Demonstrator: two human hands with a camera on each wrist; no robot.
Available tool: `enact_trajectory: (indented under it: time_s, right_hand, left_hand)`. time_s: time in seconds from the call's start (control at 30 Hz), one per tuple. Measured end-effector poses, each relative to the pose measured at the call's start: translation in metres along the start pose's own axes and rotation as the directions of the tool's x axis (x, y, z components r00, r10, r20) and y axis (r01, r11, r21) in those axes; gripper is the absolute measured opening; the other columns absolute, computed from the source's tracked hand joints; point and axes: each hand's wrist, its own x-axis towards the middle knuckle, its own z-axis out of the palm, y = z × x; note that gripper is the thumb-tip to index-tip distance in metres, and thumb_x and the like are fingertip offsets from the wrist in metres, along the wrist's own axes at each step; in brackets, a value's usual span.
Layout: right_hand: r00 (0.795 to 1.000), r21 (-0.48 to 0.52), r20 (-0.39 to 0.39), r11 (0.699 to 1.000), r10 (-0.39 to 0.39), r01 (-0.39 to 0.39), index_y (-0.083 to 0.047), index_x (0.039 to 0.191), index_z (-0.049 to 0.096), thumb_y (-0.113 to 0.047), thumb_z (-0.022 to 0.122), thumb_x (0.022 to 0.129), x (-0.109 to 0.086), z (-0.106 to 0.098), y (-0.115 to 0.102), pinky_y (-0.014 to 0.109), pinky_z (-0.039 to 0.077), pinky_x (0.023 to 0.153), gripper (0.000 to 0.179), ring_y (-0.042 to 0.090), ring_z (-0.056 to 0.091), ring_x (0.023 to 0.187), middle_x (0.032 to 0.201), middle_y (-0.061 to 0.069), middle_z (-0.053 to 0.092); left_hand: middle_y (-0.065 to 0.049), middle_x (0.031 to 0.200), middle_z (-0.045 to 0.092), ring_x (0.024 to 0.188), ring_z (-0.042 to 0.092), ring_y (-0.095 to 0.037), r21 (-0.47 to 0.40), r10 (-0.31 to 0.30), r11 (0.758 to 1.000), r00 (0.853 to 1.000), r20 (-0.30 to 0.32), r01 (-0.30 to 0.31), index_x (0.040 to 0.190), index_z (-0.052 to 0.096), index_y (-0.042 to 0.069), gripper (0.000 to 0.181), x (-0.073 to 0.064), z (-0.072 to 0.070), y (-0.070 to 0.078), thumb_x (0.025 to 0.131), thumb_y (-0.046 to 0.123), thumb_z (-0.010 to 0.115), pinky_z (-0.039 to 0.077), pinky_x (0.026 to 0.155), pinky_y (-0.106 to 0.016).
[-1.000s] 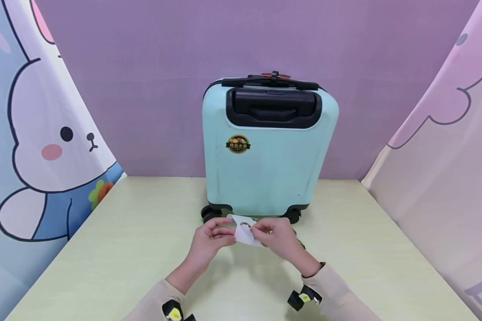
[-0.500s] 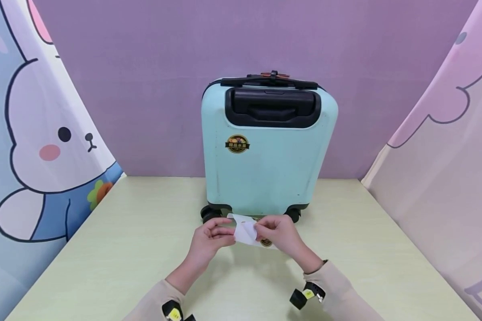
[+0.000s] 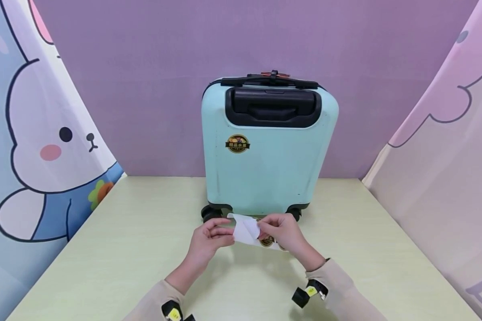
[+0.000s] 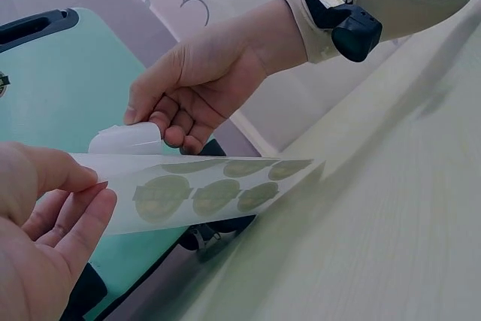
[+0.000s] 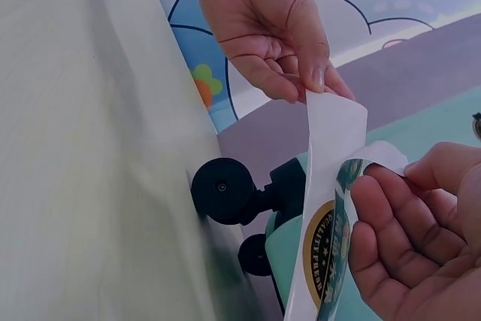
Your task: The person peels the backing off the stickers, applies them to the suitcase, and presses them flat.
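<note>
My left hand (image 3: 209, 237) pinches the left end of a white sticker sheet (image 3: 242, 237) between thumb and fingers, in front of the suitcase's base. Round black-and-gold fruit stickers line the sheet; in the left wrist view several show through its back. My right hand (image 3: 284, 232) pinches the edge of a peeled sticker (image 5: 387, 154), which curls back off the sheet with its white underside outward. In the right wrist view, a black "quality fresh" sticker (image 5: 319, 253) lies on the sheet beside the curl. A similar round sticker (image 3: 237, 144) is on the suitcase's upper left.
A mint-green suitcase (image 3: 265, 174) with a black handle recess (image 3: 273, 108) stands upright on the pale table (image 3: 144, 249). Its black wheels (image 3: 211, 213) rest just beyond my hands. A purple cloth (image 3: 144, 89) hangs behind, with printed cloths at both sides.
My right hand has moved slightly right and up, drawing the peeled sticker's white underside further back. More stickers on the sheet show below it. My left hand has stayed in place.
</note>
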Motion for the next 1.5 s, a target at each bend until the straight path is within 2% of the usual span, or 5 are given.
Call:
enact_trajectory:
  time_s: [0.2, 0.47, 0.7, 1.07, 1.5]
  right_hand:
    - [1.0, 0.027, -0.01, 0.999, 0.02, -0.02, 0.011, 0.094, 0.072, -0.001, 0.067, 0.093, -0.001, -0.003, 0.002, 0.028, 0.06, 0.066, 0.014, 0.017, 0.069, 0.07, 0.08, 0.015, 0.072]
    - [1.0, 0.031, -0.02, 0.999, 0.014, -0.013, 0.009, 0.094, 0.073, -0.003, 0.067, 0.094, 0.001, -0.005, 0.005, 0.03, 0.061, 0.067, 0.014, 0.017, 0.07, 0.069, 0.078, 0.012, 0.073]
    - [1.0, 0.048, -0.025, 0.999, 0.002, -0.001, 0.012, 0.094, 0.071, -0.002, 0.066, 0.094, 0.0, -0.008, 0.006, 0.033, 0.062, 0.071, 0.015, 0.02, 0.071, 0.069, 0.081, 0.017, 0.072]
    - [0.995, 0.074, -0.092, 0.997, 0.027, -0.02, 0.013, 0.095, 0.07, -0.001, 0.066, 0.094, 0.001, -0.013, 0.006, 0.029, 0.06, 0.068, 0.015, 0.015, 0.068, 0.068, 0.078, 0.018, 0.071]
    - [0.992, 0.082, -0.105, 0.995, 0.067, -0.058, 0.014, 0.096, 0.069, 0.001, 0.065, 0.094, 0.0, -0.016, 0.006, 0.036, 0.061, 0.071, 0.014, 0.016, 0.068, 0.069, 0.078, 0.014, 0.071]
  left_hand:
    - [-0.017, 0.097, 0.073, 0.082, 0.071, -0.017, 0.001, -0.003, 1.0, 1.0, -0.001, 0.003, 0.121, 0.059, -0.011, 0.039, 0.0, -0.001, 0.0, 0.084, -0.014, 0.069, 0.06, 0.077, -0.028]
    - [-0.017, 0.097, 0.073, 0.08, 0.071, -0.015, -0.007, -0.019, 1.0, 1.0, -0.017, 0.018, 0.121, 0.059, -0.01, 0.039, 0.0, 0.0, 0.001, 0.084, -0.014, 0.069, 0.06, 0.079, -0.03]
    - [-0.016, 0.096, 0.073, 0.08, 0.071, -0.015, -0.005, -0.022, 1.0, 0.999, -0.029, 0.021, 0.12, 0.06, -0.01, 0.038, 0.0, -0.001, 0.0, 0.084, -0.014, 0.07, 0.06, 0.078, -0.03]
    - [-0.017, 0.095, 0.073, 0.078, 0.07, -0.012, -0.01, -0.023, 1.0, 0.999, -0.048, 0.022, 0.119, 0.059, -0.012, 0.039, 0.002, -0.004, -0.003, 0.082, -0.018, 0.068, 0.061, 0.077, -0.032]
    - [-0.017, 0.096, 0.073, 0.079, 0.071, -0.014, -0.003, -0.036, 0.999, 0.998, -0.058, 0.036, 0.12, 0.058, -0.012, 0.038, 0.003, -0.005, -0.005, 0.083, -0.016, 0.068, 0.061, 0.078, -0.033]
